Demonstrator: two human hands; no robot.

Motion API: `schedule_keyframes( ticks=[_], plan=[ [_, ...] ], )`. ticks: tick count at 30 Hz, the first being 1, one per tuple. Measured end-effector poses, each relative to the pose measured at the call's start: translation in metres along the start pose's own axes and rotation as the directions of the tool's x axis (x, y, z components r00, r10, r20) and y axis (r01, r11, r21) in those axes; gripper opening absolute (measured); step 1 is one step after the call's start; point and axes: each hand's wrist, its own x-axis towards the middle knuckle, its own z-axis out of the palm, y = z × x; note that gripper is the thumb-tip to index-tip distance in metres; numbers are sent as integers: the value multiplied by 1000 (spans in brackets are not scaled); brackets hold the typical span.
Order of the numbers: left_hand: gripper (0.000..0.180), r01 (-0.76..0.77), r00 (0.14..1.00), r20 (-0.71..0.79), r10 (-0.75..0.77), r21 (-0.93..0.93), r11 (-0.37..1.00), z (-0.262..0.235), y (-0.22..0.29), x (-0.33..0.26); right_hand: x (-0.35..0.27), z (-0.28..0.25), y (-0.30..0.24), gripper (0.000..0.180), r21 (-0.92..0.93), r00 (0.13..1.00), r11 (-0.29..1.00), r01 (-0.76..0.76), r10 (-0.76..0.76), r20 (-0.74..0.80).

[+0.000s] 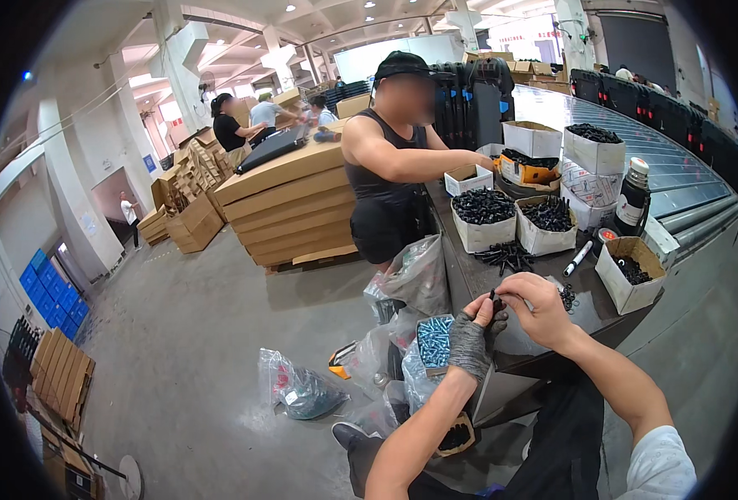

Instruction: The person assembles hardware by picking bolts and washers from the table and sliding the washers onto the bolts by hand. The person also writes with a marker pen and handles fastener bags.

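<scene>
My left hand (pixel 471 340), in a grey fingerless glove, pinches a small black part (pixel 496 302) over the near edge of the dark workbench (pixel 515 333). The bare fingers of my right hand (pixel 539 302) close on the same part from the other side; its exact kind is too small to tell. Just beyond my hands lies a loose pile of black pieces (pixel 505 257). Small metal pieces (pixel 567 297) lie beside my right hand. Below my left wrist, a box of blue screws (pixel 436 340) stands near the bench.
White cartons of black parts (pixel 484 218) crowd the bench; another carton (pixel 630 287) sits right, near a marker (pixel 578 259) and thermos (pixel 633 196). A co-worker (pixel 398 150) reaches into containers across from me. Plastic bags (pixel 302 387) lie on the floor. A roller conveyor (pixel 635 133) runs behind.
</scene>
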Motion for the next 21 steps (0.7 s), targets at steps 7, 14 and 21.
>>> schedule_keyframes(
  ticks=[7,14,21],
  plan=[
    [32,-76,991,-102,85,90,993,4,1,-1,7,-8,7,10,190,956,941,-279,291,-37],
    [29,-39,999,-24,42,123,992,9,4,-8,6,-20,29,21,568,721,459,-683,549,423],
    [26,-27,999,-17,30,138,990,14,5,-11,5,-15,37,19,566,680,396,-723,551,483]
  ],
)
